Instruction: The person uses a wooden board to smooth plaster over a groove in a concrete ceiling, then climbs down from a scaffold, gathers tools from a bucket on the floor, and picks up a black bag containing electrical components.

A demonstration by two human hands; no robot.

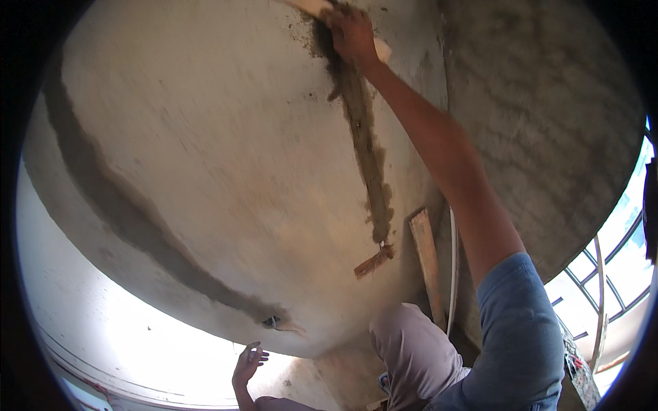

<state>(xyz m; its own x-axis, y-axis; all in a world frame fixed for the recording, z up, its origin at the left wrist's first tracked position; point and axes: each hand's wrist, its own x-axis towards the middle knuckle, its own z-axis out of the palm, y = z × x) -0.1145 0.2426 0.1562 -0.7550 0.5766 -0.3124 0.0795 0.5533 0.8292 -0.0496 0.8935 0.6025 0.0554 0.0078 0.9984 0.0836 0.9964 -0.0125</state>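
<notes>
High on the plastered wall, my right hand (353, 35) grips a pale wooden strip (310, 7), whose ends stick out on both sides of my fingers. The strip lies against or close over the dark wet top of a mortar band (369, 161) that runs down the wall. Low on the left, my left hand (248, 365) is raised with its fingers loosely bent and apart, and no object shows in it. Just above it, a second grey mortar band (147, 233) ends at a small hole (272, 321) with something pale inside.
A wooden plank (426, 264) and a thin white pipe (453, 274) lean in the wall corner. Exposed brick (373, 262) shows below the mortar band. My bent knee (415, 346) is close to the wall. At the right is a bright opening with a metal grille (617, 288).
</notes>
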